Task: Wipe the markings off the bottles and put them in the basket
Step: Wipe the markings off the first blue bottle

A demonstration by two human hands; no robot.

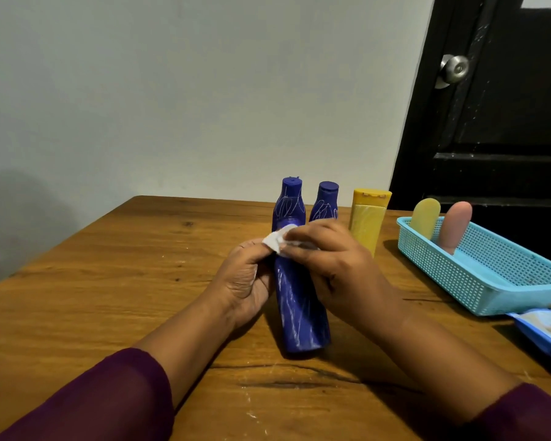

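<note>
Gripping bottle (pixel 299 313) from 9 o'clock with left hand (pixel 248 281); pinching wipe (pixel 274 241) onto its 12 o'clock end with right hand (pixel 328 262); probably rubbing lengthwise toward 6 next.

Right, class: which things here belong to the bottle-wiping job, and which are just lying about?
Job: held blue bottle, white wipe, left hand, right hand, left standing blue bottle, right standing blue bottle, standing yellow bottle, basket, with a small yellow bottle and a pink bottle inside.

Lying about: blue packet, door, door knob.
</note>
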